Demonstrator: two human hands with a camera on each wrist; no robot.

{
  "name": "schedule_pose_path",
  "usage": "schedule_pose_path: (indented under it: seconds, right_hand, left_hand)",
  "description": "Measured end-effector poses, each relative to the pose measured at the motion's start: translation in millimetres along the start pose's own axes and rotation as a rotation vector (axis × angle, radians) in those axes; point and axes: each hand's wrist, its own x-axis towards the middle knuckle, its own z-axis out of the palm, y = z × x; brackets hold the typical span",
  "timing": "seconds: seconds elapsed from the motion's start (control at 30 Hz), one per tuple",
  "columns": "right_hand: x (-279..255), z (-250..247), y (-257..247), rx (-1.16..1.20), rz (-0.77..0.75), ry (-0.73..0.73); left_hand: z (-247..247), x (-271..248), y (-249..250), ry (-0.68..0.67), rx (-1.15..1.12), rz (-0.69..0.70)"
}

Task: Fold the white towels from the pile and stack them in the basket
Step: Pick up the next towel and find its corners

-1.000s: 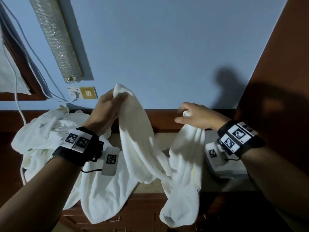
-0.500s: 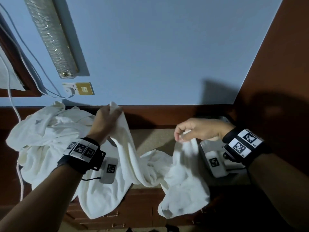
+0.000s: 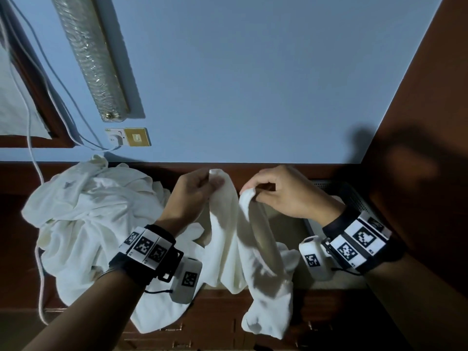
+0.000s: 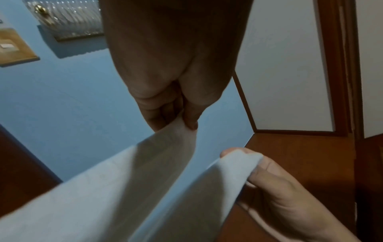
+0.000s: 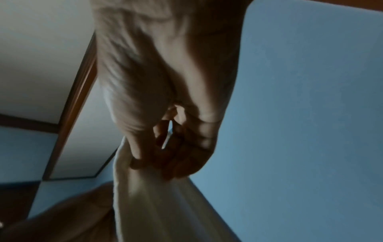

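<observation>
1. Left hand [image 3: 196, 192] pinches one corner of the white towel [image 3: 243, 252]; its grip holds cloth.
2. Right hand [image 3: 283, 191], at 3 o'clock, pinches the other corner.
3. The towel hangs over the worktop [image 3: 286, 224], pile [image 3: 86, 219] at 9 o'clock, basket [image 3: 354, 198] at 3.

Both hands [image 3: 200, 193] [image 3: 286, 196] pinch one white towel [image 3: 240, 249].

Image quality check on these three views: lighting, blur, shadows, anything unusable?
Head view: dim but sharp, wide-angle bend at the edges, hand shadows cast on the wall and brown panel. Left wrist view: towel soft with motion blur, left hand readable. Right wrist view: darkest and noisy, right hand underexposed, fingers hard to separate.
</observation>
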Motion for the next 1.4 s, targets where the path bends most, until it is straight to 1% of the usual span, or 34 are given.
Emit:
schedule_pose_path:
  seconds: [0.1,0.2,0.33,0.4,0.47,0.53,0.6,0.73,0.8,0.9,1.0,1.2,1.3,1.4]
  right_hand:
    - [5.3,4.5,-3.8,0.062,-0.019,-0.029]
    - [12.7,8.1,-9.0,0.097,0.029,-0.035]
    - [19.0,20.2,-3.9,0.109,0.152,0.129]
    - [20.9,25.9,-2.3,0.116,0.196,0.218]
    - [22.5,27.3,-4.5,0.125,0.245,0.263]
    - [23.5,24.7,-10.3,0.102,0.269,0.238]
    - [24.2,20.3,-15.1,0.071,0.268,0.193]
    - [23.9,15.0,-16.5,0.082,0.255,0.125]
    - [23.1,17.8,-11.7,0.107,0.257,0.136]
    - [22.3,22.6,-8.4,0.122,0.252,0.153]
    - [22.2,22.5,-9.6,0.073,0.244,0.146]
    - [20.6,24.5,-13.1,0.139,0.206,0.148]
    - [17.5,28.4,-12.8,0.220,0.179,0.087]
    - [13.3,32.5,-9.1,0.370,0.133,-0.048]
  left_hand:
    - [4.6,-6.2,4.3,-0.024,-0.066,-0.001]
    - [9.3,-11.3,7.8,-0.072,-0.127,0.010]
    - [11.3,-15.7,10.6,-0.078,-0.188,0.011]
    - [9.4,-17.4,10.6,-0.098,-0.154,0.028]
    - [7.0,-18.3,9.9,-0.140,-0.101,0.052]
    - [6.9,-21.1,11.2,-0.180,-0.043,0.066]
    - [8.9,-22.4,10.5,-0.187,0.022,0.095]
    - [7.5,-21.8,12.0,-0.090,0.197,0.185]
    - [5.7,-21.0,14.1,-0.088,0.230,0.197]
    - [4.6,-22.5,17.0,-0.125,0.230,0.179]
    - [3.0,-22.5,16.1,-0.144,0.183,0.115]
    - [1.0,-18.9,7.9,-0.109,0.198,0.167]
    - [-2.5,-14.7,9.8,-0.073,0.196,0.188]
    - [-9.8,-4.2,20.8,-0.012,0.105,0.173]
